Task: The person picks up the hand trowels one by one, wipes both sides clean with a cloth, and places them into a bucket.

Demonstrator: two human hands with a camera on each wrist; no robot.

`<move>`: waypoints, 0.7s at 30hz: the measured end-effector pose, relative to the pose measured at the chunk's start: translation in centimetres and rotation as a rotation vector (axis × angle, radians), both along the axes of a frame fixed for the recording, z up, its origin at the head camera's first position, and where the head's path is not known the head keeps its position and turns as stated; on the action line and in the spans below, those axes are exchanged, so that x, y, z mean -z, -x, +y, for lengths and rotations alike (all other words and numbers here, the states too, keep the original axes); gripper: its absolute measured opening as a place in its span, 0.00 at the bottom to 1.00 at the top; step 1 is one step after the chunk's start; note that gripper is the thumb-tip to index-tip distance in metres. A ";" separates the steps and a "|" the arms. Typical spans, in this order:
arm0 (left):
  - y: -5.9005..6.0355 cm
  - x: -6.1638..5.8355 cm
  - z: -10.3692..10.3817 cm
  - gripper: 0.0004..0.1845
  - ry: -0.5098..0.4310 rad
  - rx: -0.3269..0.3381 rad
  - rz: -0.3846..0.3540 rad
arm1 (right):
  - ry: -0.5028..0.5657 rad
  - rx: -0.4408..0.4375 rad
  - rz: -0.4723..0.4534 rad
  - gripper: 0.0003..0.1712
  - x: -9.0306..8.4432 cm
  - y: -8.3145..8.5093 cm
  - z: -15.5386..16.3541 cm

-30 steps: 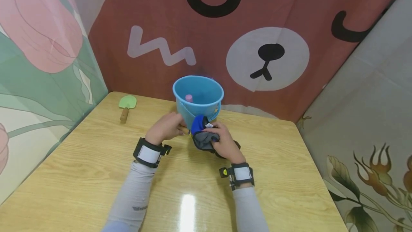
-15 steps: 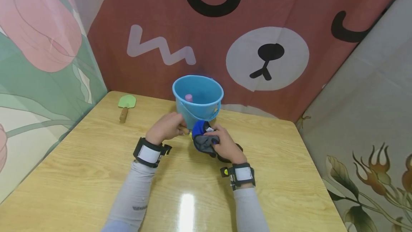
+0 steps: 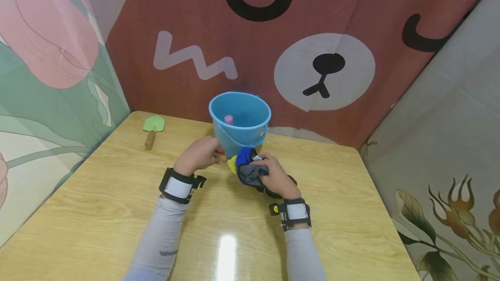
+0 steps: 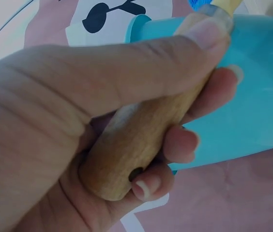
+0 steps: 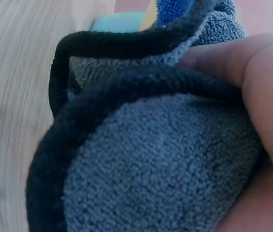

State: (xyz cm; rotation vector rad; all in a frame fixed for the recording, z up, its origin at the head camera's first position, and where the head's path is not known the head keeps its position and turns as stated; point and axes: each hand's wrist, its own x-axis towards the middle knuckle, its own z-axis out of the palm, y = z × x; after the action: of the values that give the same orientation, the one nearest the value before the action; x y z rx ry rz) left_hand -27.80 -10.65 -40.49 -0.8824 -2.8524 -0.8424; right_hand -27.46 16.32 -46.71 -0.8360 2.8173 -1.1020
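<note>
My left hand (image 3: 198,155) grips the wooden handle (image 4: 136,140) of a small tool with a yellow head (image 3: 232,165). The thumb lies along the handle and the fingers curl around it in the left wrist view. Most of the yellow head is hidden, so its shape is unclear. My right hand (image 3: 274,176) holds a bunched towel (image 3: 250,173), blue on one side and grey on the other with black edging. The towel is against the tool's head. Its grey pile and dark border (image 5: 141,159) fill much of the right wrist view.
A light blue bucket (image 3: 251,137) stands just beyond both hands near the back edge, with a pink-ended thing (image 3: 228,119) inside. On the left of the wooden table (image 3: 117,203) lies a green hand trowel (image 3: 154,123). Printed curtains hang behind and at both sides.
The towel and right hand have shifted slightly toward me and to the right. More of the yellow head shows. The left hand has moved only a little left; bucket and trowel stay put.
</note>
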 end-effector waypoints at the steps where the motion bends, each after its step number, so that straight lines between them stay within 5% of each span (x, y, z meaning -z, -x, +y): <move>1: 0.0 0.0 0.0 0.08 -0.001 -0.004 0.001 | 0.001 -0.003 0.005 0.26 0.1 0.0 0.1; 21: 0.5 0.5 -0.6 0.07 0.022 -0.021 0.042 | 0.008 0.054 -0.062 0.26 0.8 0.5 1.4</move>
State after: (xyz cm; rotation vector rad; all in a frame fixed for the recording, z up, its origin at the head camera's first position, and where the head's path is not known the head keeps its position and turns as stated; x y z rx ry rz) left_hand -28.31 -11.22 -40.99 -0.8606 -2.8345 -0.7826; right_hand -27.96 17.72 -47.47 -0.7174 2.8024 -1.1262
